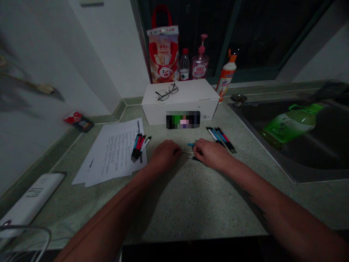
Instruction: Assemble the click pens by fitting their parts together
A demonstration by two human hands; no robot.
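My left hand [165,154] and my right hand [211,153] meet over the middle of the counter, both with fingers pinched. Between the fingertips runs a thin pale stick that looks like a pen refill [187,152]; its ends are hidden in the fingers. Just beyond it, beside my right fingers, a short blue pen piece [191,144] shows. A black pen part with a pale tip [194,158] lies below my right hand, partly covered by it. Several pens [221,139] lie side by side to the right. Another bunch of pens [139,146] rests on the papers at left.
Printed papers [109,153] lie at left, near a white power strip [35,196] with cables. A white box [180,100] carrying glasses [167,92] stands behind. Bottles and a red bag [164,54] line the window. The sink [286,174] at right holds a green jug [291,123].
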